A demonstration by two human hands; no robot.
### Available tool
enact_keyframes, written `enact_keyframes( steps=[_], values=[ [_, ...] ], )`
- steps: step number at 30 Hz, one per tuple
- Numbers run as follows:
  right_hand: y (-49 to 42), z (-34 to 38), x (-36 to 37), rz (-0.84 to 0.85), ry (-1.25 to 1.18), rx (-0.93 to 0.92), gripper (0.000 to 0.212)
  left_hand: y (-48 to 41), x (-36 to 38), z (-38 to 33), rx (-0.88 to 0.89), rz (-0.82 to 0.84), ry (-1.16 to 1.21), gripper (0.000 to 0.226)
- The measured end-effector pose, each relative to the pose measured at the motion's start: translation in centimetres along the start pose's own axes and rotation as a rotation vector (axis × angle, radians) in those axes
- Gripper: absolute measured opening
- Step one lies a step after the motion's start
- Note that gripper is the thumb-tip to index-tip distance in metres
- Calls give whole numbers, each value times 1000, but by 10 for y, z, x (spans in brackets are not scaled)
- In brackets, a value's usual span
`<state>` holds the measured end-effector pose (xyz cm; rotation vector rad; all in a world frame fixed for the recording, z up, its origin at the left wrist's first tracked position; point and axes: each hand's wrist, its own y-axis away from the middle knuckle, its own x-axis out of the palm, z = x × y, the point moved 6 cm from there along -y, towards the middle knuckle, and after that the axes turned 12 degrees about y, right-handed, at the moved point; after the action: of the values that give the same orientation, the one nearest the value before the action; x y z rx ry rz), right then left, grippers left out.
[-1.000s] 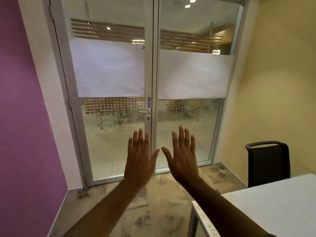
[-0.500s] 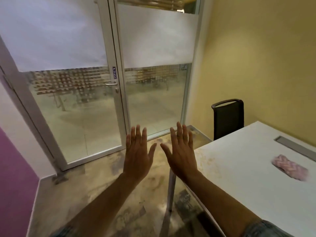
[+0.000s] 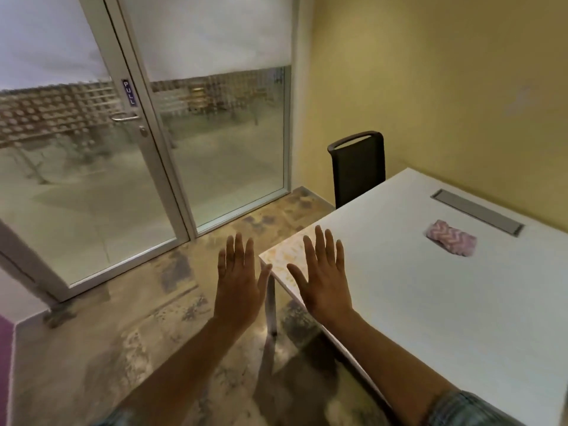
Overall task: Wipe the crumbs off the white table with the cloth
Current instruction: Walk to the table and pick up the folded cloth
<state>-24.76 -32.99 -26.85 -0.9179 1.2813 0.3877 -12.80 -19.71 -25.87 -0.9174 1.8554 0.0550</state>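
Fingers [image 3: 319,247] on both my hands are spread wide and flat, holding nothing. My left hand [image 3: 238,282] hangs over the mottled floor at lower centre of the frame; my right hand [image 3: 325,285] hovers above the near corner of the white rectangular table [image 3: 430,302]. Just past its fingertips, that corner carries a patch of yellowish-brown crumbs [image 3: 287,256], unwiped. Nothing of the job looks started: the pink zigzag-patterned folded cloth [image 3: 451,238] lies untouched to the right of centre, well apart from my right hand and up-right of it, near the grey metal slot [image 3: 478,213]. I judge the pickup comes first, then the wiping.
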Motion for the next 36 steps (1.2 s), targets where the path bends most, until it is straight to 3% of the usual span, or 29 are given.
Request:
enact_keyframes(
  steps=[7, 17, 26, 36],
  values=[
    [35, -97, 30, 97, 31, 91, 75, 4, 61, -41, 18, 75, -8, 91],
    [71, -188, 53, 179, -14, 224, 88, -9, 116, -91, 63, 145, -23, 83],
    [73, -204, 61, 179, 19, 315, 81, -39, 142, -98, 120, 193, 3, 80],
    [43, -175, 82, 158, 85, 482, 80, -97, 158, -64, 233, 295, 78, 75]
  ],
)
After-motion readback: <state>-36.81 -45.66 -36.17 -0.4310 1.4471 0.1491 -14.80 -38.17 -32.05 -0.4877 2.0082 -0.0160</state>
